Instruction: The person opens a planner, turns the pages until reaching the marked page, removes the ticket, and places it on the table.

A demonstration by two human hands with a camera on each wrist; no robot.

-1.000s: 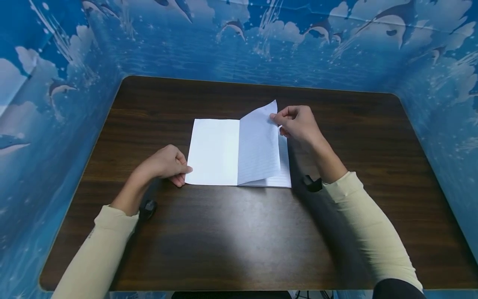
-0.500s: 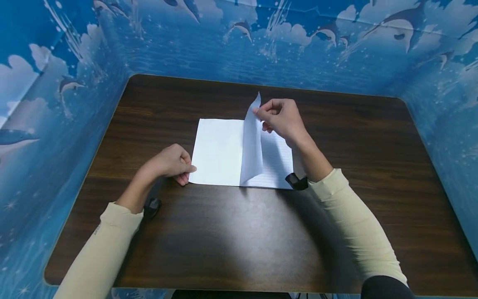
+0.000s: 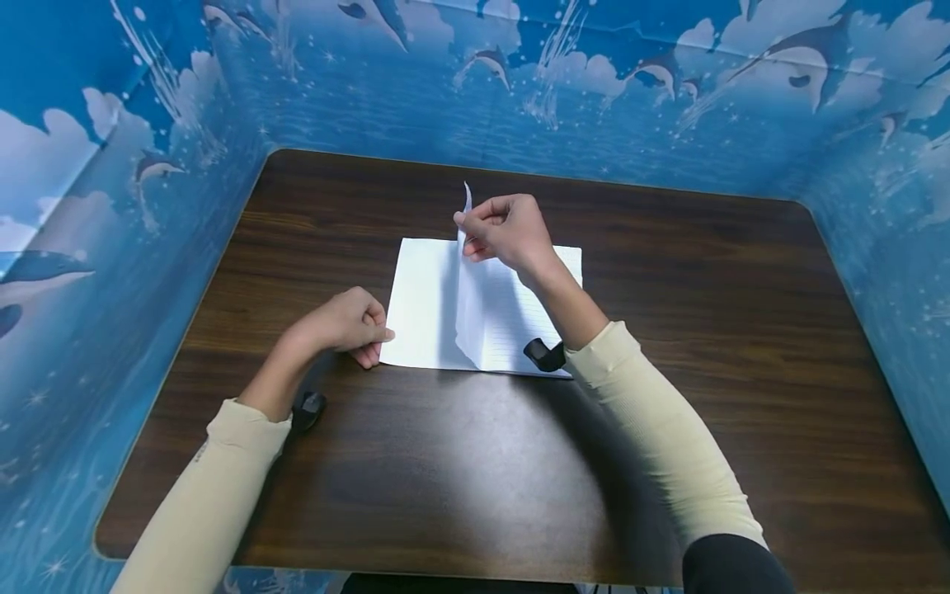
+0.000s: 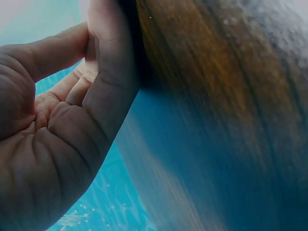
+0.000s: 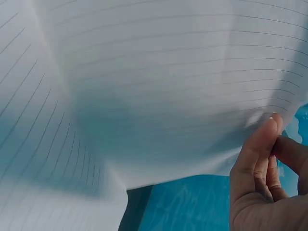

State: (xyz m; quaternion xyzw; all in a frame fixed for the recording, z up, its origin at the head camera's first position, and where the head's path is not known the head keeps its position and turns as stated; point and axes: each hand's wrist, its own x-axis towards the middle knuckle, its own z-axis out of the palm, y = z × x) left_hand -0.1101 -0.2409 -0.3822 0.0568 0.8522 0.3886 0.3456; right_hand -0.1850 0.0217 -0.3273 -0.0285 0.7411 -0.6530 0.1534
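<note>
An open notebook (image 3: 419, 305) lies on the dark wooden table, its left side white and its right side ruled. My left hand (image 3: 345, 326) is at the notebook's lower left edge, the thumb over the page and the other fingers curled beside it. With thumb and fingertips my right hand (image 3: 508, 235) pinches the upper outer part of a single page (image 3: 469, 305), which stands up from the fold and leans left. Faint ruled lines show across that page (image 5: 159, 72) in the right wrist view, where my right hand (image 5: 269, 178) grips its margin. The left wrist view shows my left hand (image 4: 62, 110) but no paper.
The wooden table (image 3: 416, 478) extends around the notebook on all sides. Blue sheeting (image 3: 416, 124) with dolphins and clouds hangs behind and at the sides. A small black wrist camera (image 3: 545, 355) sits over the notebook's lower right part.
My right hand has carried the page leftward from the right side, past the fold, uncovering the ruled page below. The left hand keeps its place at the notebook's edge.
</note>
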